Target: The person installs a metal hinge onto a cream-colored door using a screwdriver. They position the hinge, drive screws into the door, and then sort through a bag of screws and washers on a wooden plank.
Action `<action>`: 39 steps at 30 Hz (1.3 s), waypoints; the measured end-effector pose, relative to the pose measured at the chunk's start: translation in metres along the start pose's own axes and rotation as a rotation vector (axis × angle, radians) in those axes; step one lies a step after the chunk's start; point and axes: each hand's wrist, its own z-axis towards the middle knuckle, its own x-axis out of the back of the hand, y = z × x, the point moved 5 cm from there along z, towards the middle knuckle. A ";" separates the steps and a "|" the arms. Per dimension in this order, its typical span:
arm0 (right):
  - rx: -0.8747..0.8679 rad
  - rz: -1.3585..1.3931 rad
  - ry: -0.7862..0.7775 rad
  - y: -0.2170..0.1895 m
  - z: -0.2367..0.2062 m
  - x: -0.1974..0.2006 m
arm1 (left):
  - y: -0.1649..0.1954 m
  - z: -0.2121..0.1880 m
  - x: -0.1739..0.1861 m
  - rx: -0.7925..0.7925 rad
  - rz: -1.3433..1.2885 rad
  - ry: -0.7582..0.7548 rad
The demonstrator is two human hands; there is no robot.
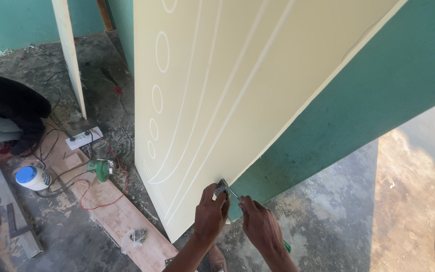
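While my left hand (pixel 210 214) pinches a small metal hinge (pixel 221 188) against the low edge of the cream door (pixel 202 100), my right hand (pixel 260 226) is closed around a green-handled screwdriver (pixel 235 194) (tip at the hinge), by the teal wall (pixel 378 90).
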 end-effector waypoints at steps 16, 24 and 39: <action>0.019 -0.039 0.053 -0.007 -0.002 -0.025 | -0.025 -0.003 -0.010 0.032 -0.024 -0.078; 0.087 0.170 0.085 -0.012 0.015 -0.026 | -0.025 -0.005 -0.012 -0.002 -0.024 -0.094; 0.402 0.325 -0.031 -0.001 0.046 0.016 | -0.016 0.004 -0.006 0.006 0.019 -0.145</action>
